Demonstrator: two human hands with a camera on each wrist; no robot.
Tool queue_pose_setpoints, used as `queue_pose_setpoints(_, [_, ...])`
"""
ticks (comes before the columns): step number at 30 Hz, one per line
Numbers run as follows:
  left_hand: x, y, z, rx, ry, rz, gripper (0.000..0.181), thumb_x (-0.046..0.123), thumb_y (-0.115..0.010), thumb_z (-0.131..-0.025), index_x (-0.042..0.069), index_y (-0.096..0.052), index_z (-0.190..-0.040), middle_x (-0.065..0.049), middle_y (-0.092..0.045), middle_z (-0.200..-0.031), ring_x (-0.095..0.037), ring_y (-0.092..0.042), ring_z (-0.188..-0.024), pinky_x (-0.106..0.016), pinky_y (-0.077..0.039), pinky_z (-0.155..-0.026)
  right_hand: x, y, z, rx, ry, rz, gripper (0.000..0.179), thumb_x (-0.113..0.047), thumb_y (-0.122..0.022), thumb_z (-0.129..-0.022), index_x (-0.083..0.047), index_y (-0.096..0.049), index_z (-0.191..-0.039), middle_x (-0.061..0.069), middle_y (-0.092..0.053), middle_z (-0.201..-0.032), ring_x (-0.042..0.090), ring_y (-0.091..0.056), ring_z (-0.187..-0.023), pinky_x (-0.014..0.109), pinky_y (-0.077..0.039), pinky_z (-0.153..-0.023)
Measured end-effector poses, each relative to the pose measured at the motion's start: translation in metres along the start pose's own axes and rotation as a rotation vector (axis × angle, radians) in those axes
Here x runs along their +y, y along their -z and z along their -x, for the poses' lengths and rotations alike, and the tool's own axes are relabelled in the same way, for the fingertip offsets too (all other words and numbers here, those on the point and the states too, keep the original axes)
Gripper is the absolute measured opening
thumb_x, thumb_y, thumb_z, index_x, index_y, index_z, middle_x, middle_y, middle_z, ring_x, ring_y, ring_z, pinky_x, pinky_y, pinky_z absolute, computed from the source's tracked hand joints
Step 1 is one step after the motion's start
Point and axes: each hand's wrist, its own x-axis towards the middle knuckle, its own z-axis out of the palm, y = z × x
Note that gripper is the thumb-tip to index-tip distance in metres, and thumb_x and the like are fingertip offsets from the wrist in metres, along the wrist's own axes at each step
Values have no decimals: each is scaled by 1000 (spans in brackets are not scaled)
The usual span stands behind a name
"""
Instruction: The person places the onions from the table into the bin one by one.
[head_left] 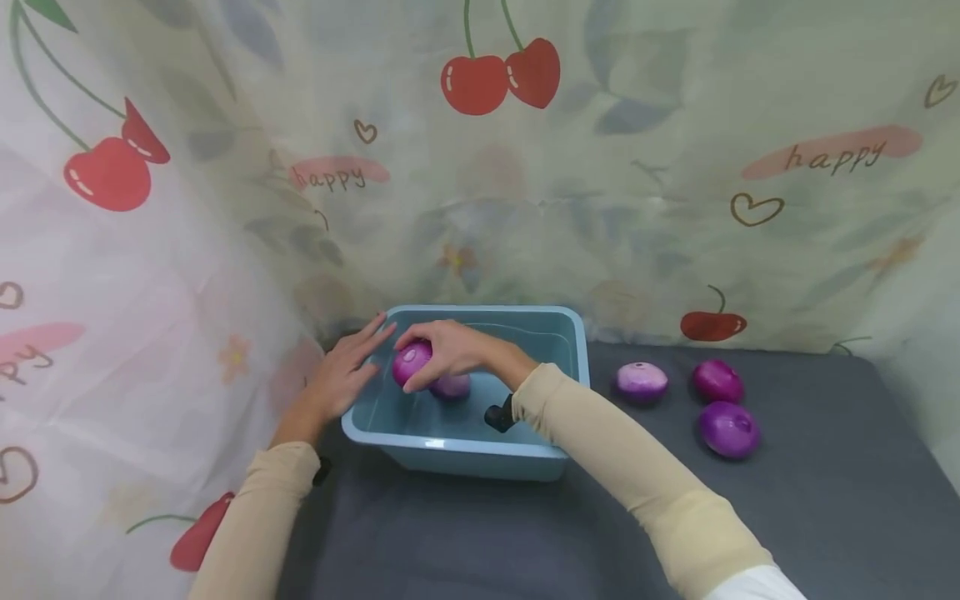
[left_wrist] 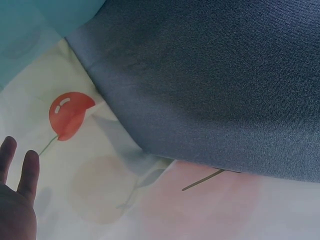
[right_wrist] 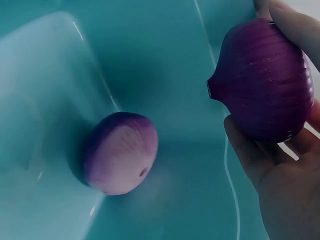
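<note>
My right hand (head_left: 452,348) holds a purple onion (head_left: 412,363) over the left part of a blue plastic basin (head_left: 480,448). In the right wrist view the fingers and thumb curl round this onion (right_wrist: 265,80), whose narrow tip points left. A second, paler onion (right_wrist: 122,152) lies on the basin's floor, partly hidden behind the right hand in the head view. At the basin's left rim is my left hand (head_left: 341,375), its fingers straight and spread, with nothing held. Only part of the left hand (left_wrist: 17,200) shows in the left wrist view.
To the right of the basin, a pale purple-white onion (head_left: 641,382), a magenta onion (head_left: 717,382) and a violet onion (head_left: 729,430) rest on the dark grey cloth (head_left: 817,492). A curtain (head_left: 600,208) printed with cherries hangs behind and at the left.
</note>
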Motion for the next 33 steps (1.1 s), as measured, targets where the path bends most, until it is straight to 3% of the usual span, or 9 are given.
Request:
queue_pose_setpoints(13, [-1,1,0,-19,9,-4,59,34,-39,-105,35,-25,-162,8,-11,-174,-40,-23,-157,-75,-25,-116,16,-12,0,-38,-52,-53,70,-48,-84,-77,-25,-59,-139,-1,-62,-135,16,-59,-119,30,-56,-95])
queue_pose_setpoints(27, [-1,-1,0,-16,28,-3,59,33,-40,-104,39,-25,-162,8,-12,-174,-41,-23,-156,-75,-26,-116,20,-16,1,-104,-59,-34,73,-52,-83,-76,-28,-57,-140,-2,-59,-137,17,-55,-123,31,-55,-95])
queue_pose_setpoints(33, [-1,0,1,-7,42,-13,60,34,-40,-104,40,-24,-162,10,-11,-174,-40,-23,-157,-76,-25,-116,18,-16,0,-120,-28,-80,75,-47,-83,-79,-22,-55,-144,-1,-59,-144,18,-55,-132,35,-51,-108])
